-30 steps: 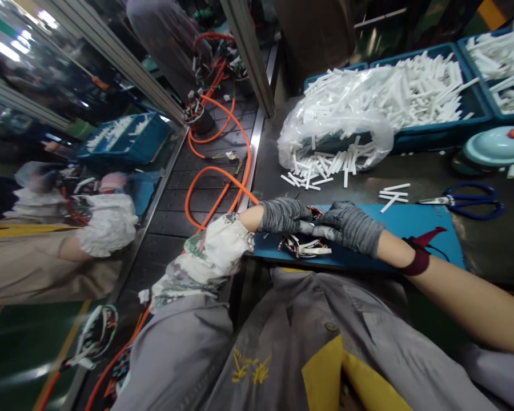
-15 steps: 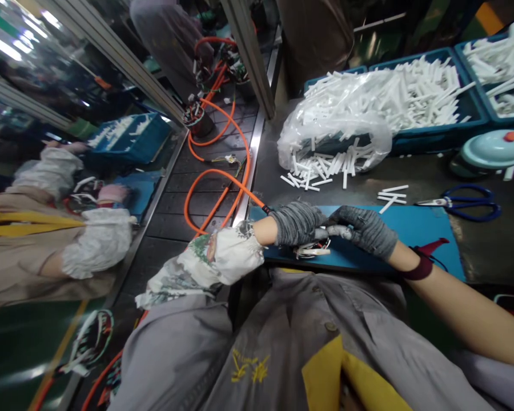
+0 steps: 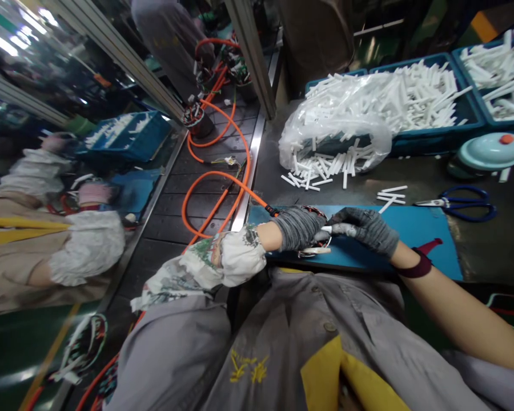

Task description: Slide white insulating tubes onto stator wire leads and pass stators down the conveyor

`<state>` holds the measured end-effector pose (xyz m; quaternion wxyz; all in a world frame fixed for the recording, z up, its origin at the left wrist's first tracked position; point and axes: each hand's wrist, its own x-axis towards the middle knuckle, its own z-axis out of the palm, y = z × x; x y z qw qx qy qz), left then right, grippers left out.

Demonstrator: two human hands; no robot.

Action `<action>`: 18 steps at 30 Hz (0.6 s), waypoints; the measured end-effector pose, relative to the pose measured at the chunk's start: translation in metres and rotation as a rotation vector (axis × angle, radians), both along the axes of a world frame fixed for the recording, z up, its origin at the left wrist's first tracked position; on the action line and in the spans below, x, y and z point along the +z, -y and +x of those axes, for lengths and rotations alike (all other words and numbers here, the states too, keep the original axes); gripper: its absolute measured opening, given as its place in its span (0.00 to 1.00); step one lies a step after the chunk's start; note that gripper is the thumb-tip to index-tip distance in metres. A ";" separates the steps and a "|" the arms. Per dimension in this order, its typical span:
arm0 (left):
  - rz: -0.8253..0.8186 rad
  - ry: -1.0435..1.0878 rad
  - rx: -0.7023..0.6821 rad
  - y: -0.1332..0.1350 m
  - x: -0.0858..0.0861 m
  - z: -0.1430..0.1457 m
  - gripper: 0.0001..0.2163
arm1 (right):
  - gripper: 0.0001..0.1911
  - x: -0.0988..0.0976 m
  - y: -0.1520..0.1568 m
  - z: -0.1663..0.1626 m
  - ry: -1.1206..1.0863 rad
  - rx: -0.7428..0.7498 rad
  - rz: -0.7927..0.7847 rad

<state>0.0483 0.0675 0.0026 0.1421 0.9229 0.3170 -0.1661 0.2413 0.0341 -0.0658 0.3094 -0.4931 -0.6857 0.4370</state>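
My left hand (image 3: 300,228), in a grey knit glove, is closed around a wire bundle (image 3: 316,251) at the end of an orange cable (image 3: 252,195). Most of the bundle is hidden under its fingers. From the right, my right hand (image 3: 366,229), gloved the same way, meets it with thumb and fingers pinched on a short white tube (image 3: 326,229). The tube lies right at my left fingertips; whether a wire runs inside it I cannot tell. Both hands are over a blue mat (image 3: 411,228) close to my body.
White tubes fill blue bins (image 3: 441,128) and spill from a clear plastic bag (image 3: 338,123). Scissors (image 3: 469,204), a few loose tubes (image 3: 392,197) and a light-blue lidded container (image 3: 490,153) lie to the right. At left, a co-worker's gloved hand (image 3: 95,193) works beside a slatted conveyor (image 3: 163,228).
My right hand has drawn slightly back from my left, and the white tube shows between them. My left hand has turned a little on the wire bundle. The co-worker's hands have shifted left.
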 end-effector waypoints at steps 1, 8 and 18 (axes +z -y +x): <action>0.001 0.040 -0.004 0.000 0.000 -0.001 0.18 | 0.23 0.000 0.002 0.000 -0.002 -0.017 -0.005; -0.185 0.454 -0.090 -0.044 0.000 -0.085 0.25 | 0.26 -0.010 0.043 -0.003 0.091 -0.012 -0.077; -0.215 0.512 0.185 -0.003 -0.033 -0.132 0.23 | 0.20 -0.024 0.010 -0.018 0.511 0.013 0.153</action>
